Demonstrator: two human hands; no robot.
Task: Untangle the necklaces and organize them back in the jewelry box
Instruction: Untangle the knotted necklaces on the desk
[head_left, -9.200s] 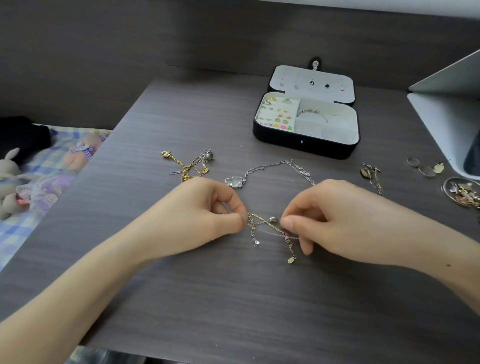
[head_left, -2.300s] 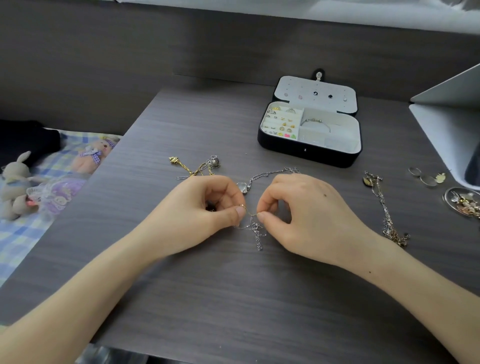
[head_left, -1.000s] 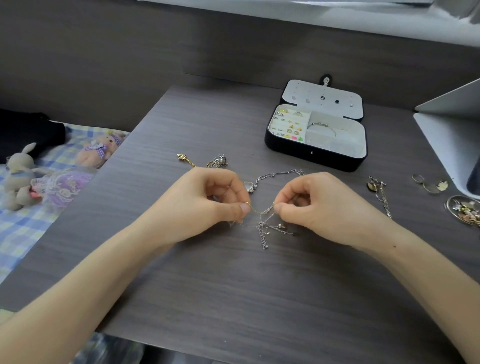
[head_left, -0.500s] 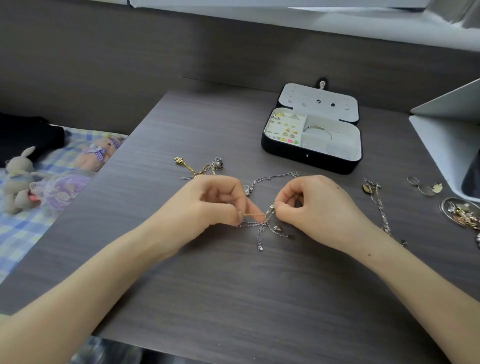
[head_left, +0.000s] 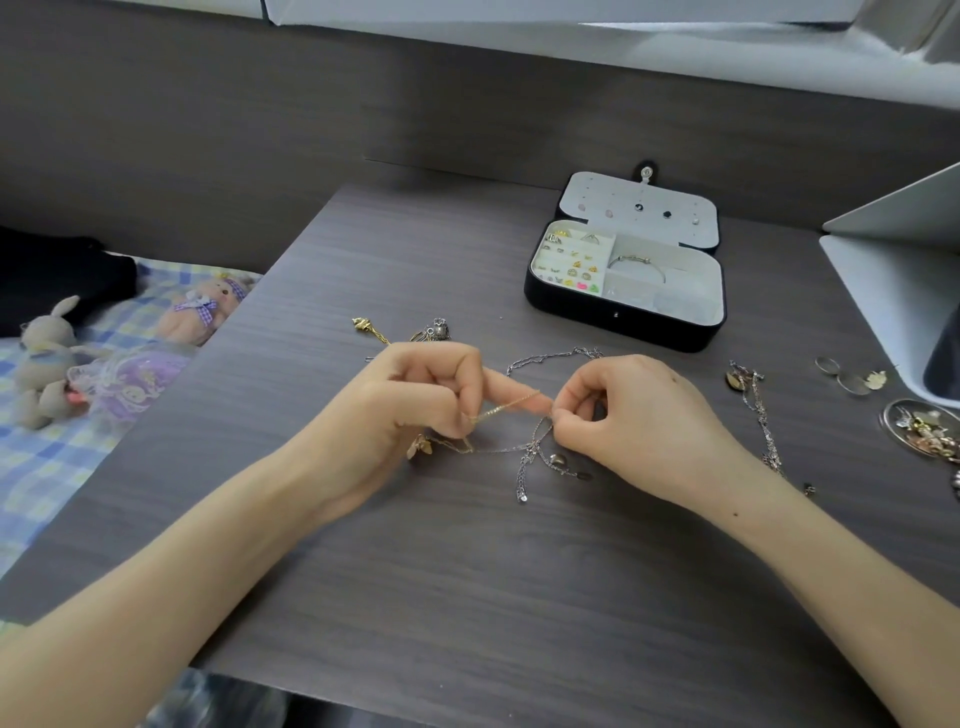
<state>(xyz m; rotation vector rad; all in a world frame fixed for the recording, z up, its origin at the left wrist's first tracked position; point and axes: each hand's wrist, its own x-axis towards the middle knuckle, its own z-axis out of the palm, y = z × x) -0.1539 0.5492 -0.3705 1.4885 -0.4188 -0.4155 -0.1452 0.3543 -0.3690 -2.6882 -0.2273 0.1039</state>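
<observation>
At the middle of the dark wood desk lies a tangle of thin silver chain (head_left: 529, 457), knotted with a fine gold chain (head_left: 506, 407). My left hand (head_left: 415, 410) pinches the gold chain and holds it taut above the desk, and a small gold pendant (head_left: 418, 447) hangs below the fingers. My right hand (head_left: 628, 415) pinches the knot where the silver strands meet. A silver loop (head_left: 550, 357) runs back behind both hands. The open black jewelry box (head_left: 623, 325) stands further back, with rings, earrings and a bangle in its white compartments.
A gold and silver bundle (head_left: 410, 332) lies behind my left hand. Another silver necklace (head_left: 756, 405) stretches out right of my right hand. Loose earrings (head_left: 852, 376) and a small dish of jewelry (head_left: 922, 426) sit by a white stand (head_left: 893, 270). Plush toys (head_left: 47, 364) lie off the desk's left edge.
My left hand has drawn the gold chain out to the left, so more of it is free of the silver tangle and its pendant now shows. My right hand still pinches the knot.
</observation>
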